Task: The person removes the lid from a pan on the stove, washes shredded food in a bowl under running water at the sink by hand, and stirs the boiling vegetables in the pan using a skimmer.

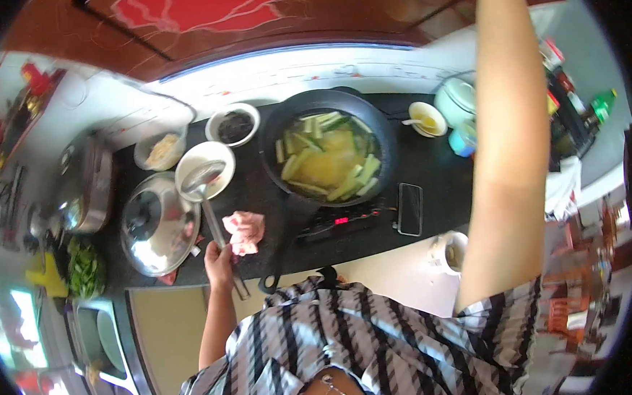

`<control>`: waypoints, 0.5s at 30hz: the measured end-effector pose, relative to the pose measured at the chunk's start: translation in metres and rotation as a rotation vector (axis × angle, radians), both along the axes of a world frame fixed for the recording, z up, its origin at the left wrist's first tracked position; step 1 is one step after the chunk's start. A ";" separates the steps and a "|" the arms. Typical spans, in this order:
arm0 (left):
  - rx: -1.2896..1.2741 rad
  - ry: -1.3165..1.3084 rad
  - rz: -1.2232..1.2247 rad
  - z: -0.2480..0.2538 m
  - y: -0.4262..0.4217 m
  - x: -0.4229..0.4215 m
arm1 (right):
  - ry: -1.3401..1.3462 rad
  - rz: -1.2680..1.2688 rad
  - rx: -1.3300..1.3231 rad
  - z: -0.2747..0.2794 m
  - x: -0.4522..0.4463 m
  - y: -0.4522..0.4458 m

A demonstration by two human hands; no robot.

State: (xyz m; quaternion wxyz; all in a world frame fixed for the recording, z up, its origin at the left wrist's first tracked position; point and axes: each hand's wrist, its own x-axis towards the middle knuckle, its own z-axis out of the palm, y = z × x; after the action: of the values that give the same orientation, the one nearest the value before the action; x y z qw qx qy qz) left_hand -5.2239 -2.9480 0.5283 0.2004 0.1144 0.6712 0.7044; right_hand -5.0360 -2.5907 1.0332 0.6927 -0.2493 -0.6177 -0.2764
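Observation:
My left hand [219,264] is closed around the handle of a metal ladle [212,220]. The ladle's head lies over a white bowl [219,154]. Just right of that hand, a pink crumpled thing [245,229], perhaps a cloth or raw meat, rests on the black counter. A dark wok [275,172] on the cooktop holds green and pale vegetable strips in yellowish liquid. Its long handle points toward my body. My right arm reaches up past the top edge, so my right hand is out of sight.
A steel lid [156,240] lies left of the ladle. Behind are bowls with dark [236,127] and pale food [162,150]. A phone [409,209] lies right of the lit cooktop display [341,220]. Farther right are a small spooned bowl [428,120] and a green pot [456,100]. Cabinets [363,13] hang above.

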 end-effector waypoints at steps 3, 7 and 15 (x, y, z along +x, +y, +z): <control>-0.071 0.170 0.045 -0.031 -0.008 -0.013 | 0.065 0.091 -0.059 -0.004 -0.020 -0.004; -0.001 0.095 0.016 0.042 -0.009 0.016 | 0.005 0.062 0.225 0.016 -0.013 0.025; 0.462 -0.009 -0.146 0.103 0.028 0.039 | -0.323 1.060 -0.322 -0.150 -0.030 -0.058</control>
State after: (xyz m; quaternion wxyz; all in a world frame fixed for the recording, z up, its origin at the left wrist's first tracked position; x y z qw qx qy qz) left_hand -5.1852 -2.9199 0.6310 0.2222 0.2025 0.4815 0.8233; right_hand -5.0663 -2.6489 0.8828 0.5869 0.0375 -0.7904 0.1715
